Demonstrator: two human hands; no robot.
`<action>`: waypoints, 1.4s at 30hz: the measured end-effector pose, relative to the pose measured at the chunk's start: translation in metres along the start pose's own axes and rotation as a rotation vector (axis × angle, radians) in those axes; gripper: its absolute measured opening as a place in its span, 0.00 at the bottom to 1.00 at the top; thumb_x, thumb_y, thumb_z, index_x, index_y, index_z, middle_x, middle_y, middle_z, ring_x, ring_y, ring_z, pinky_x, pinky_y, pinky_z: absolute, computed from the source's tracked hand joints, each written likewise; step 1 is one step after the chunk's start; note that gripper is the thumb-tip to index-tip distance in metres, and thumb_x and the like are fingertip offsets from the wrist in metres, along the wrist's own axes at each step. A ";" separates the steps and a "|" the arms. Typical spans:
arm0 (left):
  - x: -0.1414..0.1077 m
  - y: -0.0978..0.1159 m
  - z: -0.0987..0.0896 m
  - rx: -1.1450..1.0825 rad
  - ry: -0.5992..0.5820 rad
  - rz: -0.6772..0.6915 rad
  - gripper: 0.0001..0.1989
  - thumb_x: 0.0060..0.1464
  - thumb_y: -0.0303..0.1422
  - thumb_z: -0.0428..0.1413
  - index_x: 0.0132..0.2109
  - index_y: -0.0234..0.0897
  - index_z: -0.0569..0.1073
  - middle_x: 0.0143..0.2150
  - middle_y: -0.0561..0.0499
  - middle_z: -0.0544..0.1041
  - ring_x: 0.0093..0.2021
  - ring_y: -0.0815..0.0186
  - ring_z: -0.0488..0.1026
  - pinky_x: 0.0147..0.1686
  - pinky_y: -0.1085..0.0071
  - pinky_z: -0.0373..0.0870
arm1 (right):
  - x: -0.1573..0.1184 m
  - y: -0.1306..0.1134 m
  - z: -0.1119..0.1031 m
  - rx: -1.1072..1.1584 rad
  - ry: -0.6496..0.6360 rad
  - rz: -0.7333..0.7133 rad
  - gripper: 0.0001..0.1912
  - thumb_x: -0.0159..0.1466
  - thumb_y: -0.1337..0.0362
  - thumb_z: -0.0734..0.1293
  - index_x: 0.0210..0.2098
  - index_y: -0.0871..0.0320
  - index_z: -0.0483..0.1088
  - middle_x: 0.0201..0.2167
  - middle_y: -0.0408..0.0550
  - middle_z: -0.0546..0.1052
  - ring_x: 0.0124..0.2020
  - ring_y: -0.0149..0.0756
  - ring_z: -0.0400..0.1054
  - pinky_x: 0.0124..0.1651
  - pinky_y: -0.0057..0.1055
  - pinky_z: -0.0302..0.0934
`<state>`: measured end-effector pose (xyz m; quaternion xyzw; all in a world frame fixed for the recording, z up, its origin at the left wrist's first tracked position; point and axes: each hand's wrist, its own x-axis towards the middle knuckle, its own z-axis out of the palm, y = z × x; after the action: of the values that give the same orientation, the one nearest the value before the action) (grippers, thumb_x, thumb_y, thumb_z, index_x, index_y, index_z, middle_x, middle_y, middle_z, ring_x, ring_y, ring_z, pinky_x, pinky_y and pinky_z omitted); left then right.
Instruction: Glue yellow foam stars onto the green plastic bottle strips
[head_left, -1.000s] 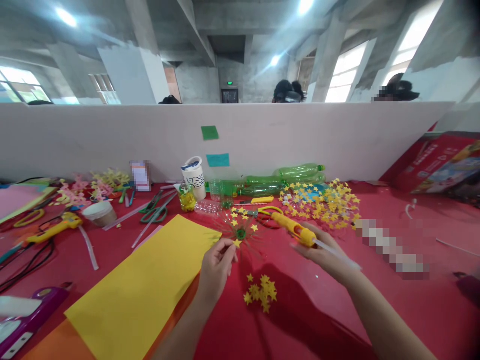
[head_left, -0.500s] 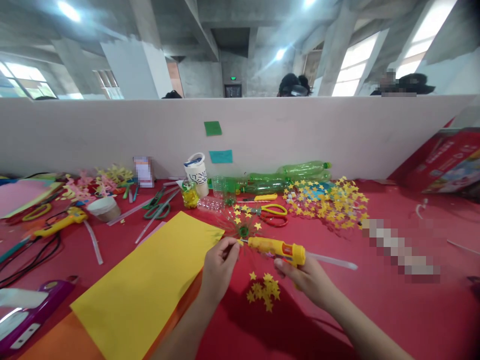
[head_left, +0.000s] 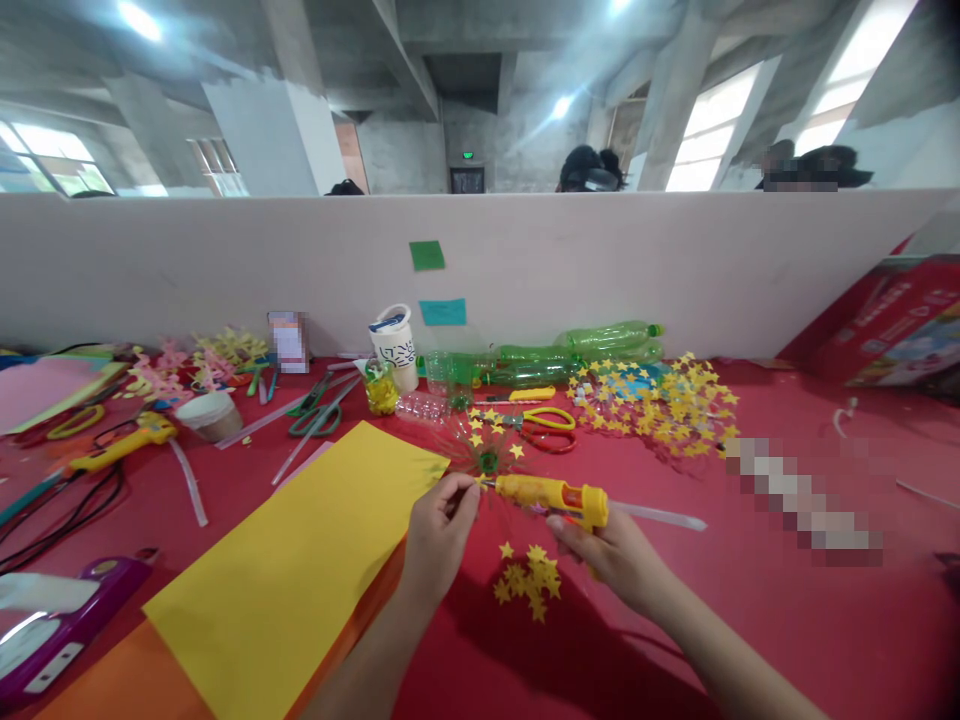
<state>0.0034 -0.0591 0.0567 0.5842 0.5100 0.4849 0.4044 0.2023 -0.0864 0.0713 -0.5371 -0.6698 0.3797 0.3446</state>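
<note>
My right hand (head_left: 611, 550) is wrapped around the grip of a yellow hot glue gun (head_left: 551, 494), and a clear glue stick (head_left: 664, 515) sticks out of its back. The nozzle points left, right at the fingertips of my left hand (head_left: 444, 525). Those fingers pinch a small yellow piece (head_left: 481, 481), mostly hidden, probably a paper star. Just beyond lies the cut green bottle top (head_left: 489, 461), its thin strips fanned out and several yellow stars on them. Below the gun is a small pile of loose yellow paper stars (head_left: 529, 580).
Yellow paper (head_left: 300, 560) lies left of my hands. Red-and-yellow-handled scissors (head_left: 551, 420), a yellow utility knife (head_left: 532, 395), green bottles (head_left: 536, 365) and a star-covered bunch (head_left: 675, 405) lie behind. Another glue gun (head_left: 124, 448) and a purple power strip (head_left: 71, 630) are at left.
Almost nothing differs. The glue gun has shifted very slightly left, and its glue stick end sits a little higher. Both hands keep their grip.
</note>
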 end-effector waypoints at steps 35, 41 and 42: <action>0.000 -0.001 0.001 0.000 0.002 -0.015 0.09 0.53 0.37 0.50 0.30 0.36 0.68 0.20 0.58 0.62 0.17 0.75 0.56 0.17 0.79 0.53 | 0.001 -0.003 -0.001 -0.104 0.018 -0.058 0.16 0.61 0.54 0.59 0.27 0.59 0.69 0.20 0.42 0.68 0.21 0.29 0.58 0.23 0.24 0.53; 0.001 0.001 0.001 0.012 -0.005 -0.028 0.10 0.53 0.38 0.50 0.30 0.36 0.67 0.20 0.58 0.62 0.17 0.75 0.56 0.17 0.78 0.54 | 0.002 0.002 0.000 -0.118 0.007 -0.072 0.15 0.61 0.56 0.58 0.26 0.59 0.67 0.19 0.41 0.65 0.20 0.28 0.56 0.21 0.23 0.51; 0.001 0.000 0.001 0.012 -0.003 -0.029 0.10 0.53 0.38 0.50 0.30 0.36 0.67 0.20 0.58 0.62 0.17 0.75 0.56 0.17 0.78 0.54 | 0.002 0.002 0.000 -0.116 0.006 -0.076 0.14 0.61 0.57 0.58 0.26 0.59 0.67 0.19 0.41 0.65 0.21 0.28 0.56 0.22 0.23 0.52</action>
<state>0.0043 -0.0585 0.0571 0.5799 0.5206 0.4751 0.4087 0.2025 -0.0843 0.0694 -0.5314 -0.7095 0.3253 0.3292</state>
